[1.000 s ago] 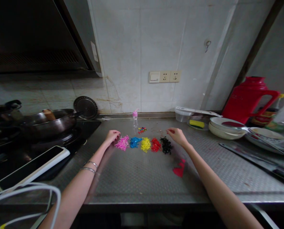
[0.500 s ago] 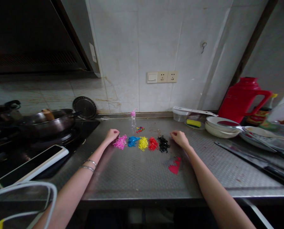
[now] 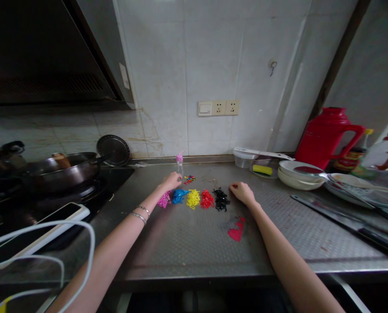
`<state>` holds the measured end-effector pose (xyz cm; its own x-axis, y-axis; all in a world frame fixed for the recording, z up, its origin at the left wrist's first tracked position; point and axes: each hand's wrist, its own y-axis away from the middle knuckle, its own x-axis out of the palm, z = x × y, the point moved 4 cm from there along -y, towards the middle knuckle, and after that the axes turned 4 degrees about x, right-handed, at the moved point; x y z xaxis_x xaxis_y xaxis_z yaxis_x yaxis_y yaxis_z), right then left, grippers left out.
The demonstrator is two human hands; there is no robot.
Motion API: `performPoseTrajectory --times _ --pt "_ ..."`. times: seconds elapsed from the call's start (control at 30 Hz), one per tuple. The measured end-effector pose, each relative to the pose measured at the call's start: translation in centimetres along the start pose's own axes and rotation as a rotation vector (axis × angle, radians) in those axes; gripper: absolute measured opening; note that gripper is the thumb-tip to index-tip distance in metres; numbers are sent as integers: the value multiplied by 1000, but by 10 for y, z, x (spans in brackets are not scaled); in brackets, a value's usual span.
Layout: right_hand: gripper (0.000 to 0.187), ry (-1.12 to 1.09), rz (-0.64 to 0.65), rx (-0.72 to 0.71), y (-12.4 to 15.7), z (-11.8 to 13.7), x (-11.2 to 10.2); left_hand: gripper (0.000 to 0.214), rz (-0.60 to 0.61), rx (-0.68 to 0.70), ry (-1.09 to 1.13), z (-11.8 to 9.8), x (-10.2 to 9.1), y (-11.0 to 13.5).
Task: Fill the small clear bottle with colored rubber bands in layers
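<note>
Small, thin elastic-looking bands lie in a row of colour piles: pink [image 3: 164, 199], blue [image 3: 180, 196], yellow [image 3: 193, 198], red [image 3: 207, 199] and black [image 3: 221, 199]. Behind the row sits a small mixed-colour pile [image 3: 190, 178]. My left hand [image 3: 171, 181] is over the back of the pink pile, fingers together, their tips just left of the mixed pile. Whatever is between them is too small to make out. A small clear bottle with a pink cap [image 3: 180, 161] stands behind that hand. My right hand [image 3: 243, 191] rests on the counter right of the black pile, fingers curled in.
Pans [image 3: 63, 174] occupy the stove at left, near a white-edged device [image 3: 40, 234] and a white cable [image 3: 91, 243]. Bowls [image 3: 300, 180], a knife [image 3: 330, 217] and a red thermos [image 3: 327, 137] are at right. A red patch [image 3: 236, 230] marks the metal counter [image 3: 187, 248].
My left hand has moved right and away from me, from beside the pink pile toward the mixed pile, partly covering the pink one. My right hand stays beside the black pile.
</note>
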<state>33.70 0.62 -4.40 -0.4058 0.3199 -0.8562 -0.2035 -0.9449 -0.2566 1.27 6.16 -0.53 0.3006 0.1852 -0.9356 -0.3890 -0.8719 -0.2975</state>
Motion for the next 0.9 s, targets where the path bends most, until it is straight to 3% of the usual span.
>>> performPoseTrajectory --times 0.33,0.6,0.9 --pt "28 8 17 2 -1 0 0 23 107 92 -105 -16 13 -7" --pt "28 21 42 17 -2 0 1 18 90 1 -141 -17 18 -6" --pt "27 3 48 17 -1 0 -1 19 6 10 -31 -25 13 -12"
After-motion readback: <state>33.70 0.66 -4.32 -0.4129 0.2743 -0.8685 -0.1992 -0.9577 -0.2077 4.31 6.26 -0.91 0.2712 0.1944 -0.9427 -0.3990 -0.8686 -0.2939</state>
